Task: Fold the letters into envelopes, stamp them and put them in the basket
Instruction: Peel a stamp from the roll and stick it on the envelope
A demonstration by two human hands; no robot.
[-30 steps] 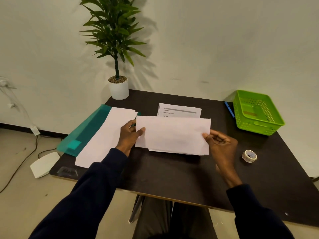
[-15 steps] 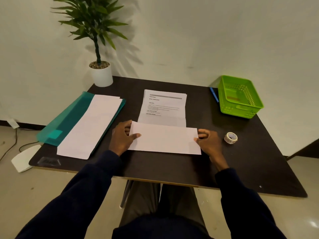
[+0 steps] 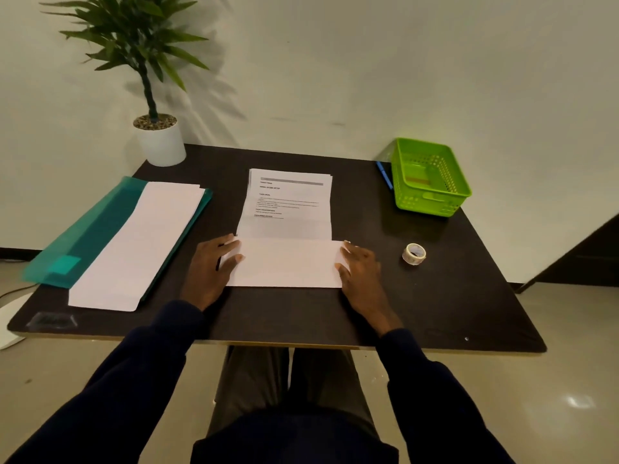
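Observation:
A printed letter [image 3: 288, 209] lies in the middle of the dark table [image 3: 301, 316], its near third folded up over the sheet as a white flap [image 3: 288, 264]. My left hand [image 3: 209, 269] presses the flap's left end, fingers spread flat on the paper. My right hand [image 3: 360, 272] presses the right end in the same way. A stack of white envelopes [image 3: 140, 242] rests on a teal folder [image 3: 90, 229] at the left. The green basket [image 3: 432, 199] stands at the back right with something small and brownish inside it.
A roll of tape [image 3: 414, 253] lies right of my right hand. A blue pen [image 3: 384, 175] rests beside the basket's left wall. A potted plant [image 3: 157, 139] stands at the table's back left corner. The wall runs close behind the table.
The paper held up in both hands a second ago now lies flat on the table with its near part folded over. Both hands have come down onto the fold's ends.

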